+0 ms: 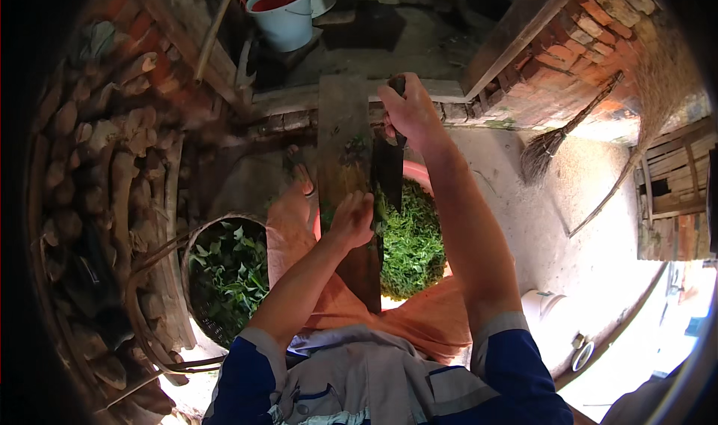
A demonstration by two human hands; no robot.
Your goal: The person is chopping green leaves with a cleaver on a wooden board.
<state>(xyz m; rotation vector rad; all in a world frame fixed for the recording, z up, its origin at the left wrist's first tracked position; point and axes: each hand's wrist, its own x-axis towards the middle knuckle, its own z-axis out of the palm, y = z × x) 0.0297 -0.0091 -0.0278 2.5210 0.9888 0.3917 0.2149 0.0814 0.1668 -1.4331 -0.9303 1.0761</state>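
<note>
My right hand (pixel 412 114) grips the dark handle of a wide-bladed knife (pixel 388 170), whose blade points back along the right edge of a long wooden board (pixel 343 111). On the board my left hand (pixel 354 217) is closed around green leaves (pixel 381 209), part of which stick out beside the blade. The board runs between my legs. To its right, below the blade, a pink-rimmed tub (pixel 416 174) holds finely cut greens (pixel 412 245). Whole leaves (pixel 233 268) fill a woven basket (pixel 193 237) to the left of my leg.
Stacked firewood (pixel 126 184) lines the left side, with a bent wooden pole (pixel 134 296) near the basket. Ahead, beyond a raised sill (pixel 286 100), stands a white bucket (pixel 286 24) with red contents. A twig broom (pixel 547 150) leans by the brick wall (pixel 566 60) at right, near a longer broom (pixel 653 105).
</note>
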